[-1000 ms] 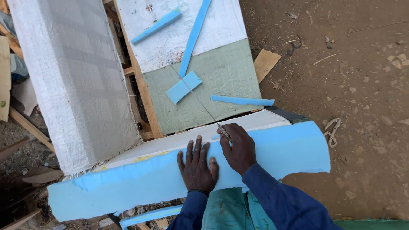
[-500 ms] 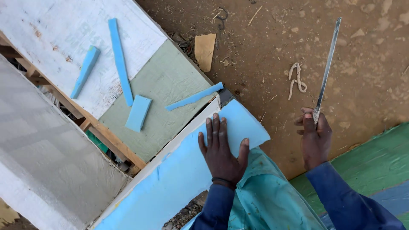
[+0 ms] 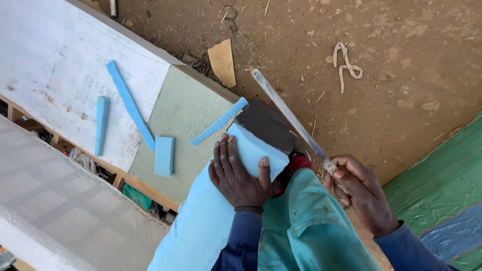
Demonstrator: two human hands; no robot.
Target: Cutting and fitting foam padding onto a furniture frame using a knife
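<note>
Blue foam board [image 3: 211,216] lies across my knee, its end beside the counter [image 3: 186,115]. Left hand [image 3: 238,173] presses flat on it, fingers spread. Right hand [image 3: 359,193], grip closed on saw blade [image 3: 291,115], lifted clear. Cutting step; next move needs the blade set on the foam's edge.

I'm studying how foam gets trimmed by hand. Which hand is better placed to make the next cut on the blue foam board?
Right, most likely. The right hand already grips the long thin blade, angled over the blue foam board end. The left hand lies flat on the board, pinning it.
</note>
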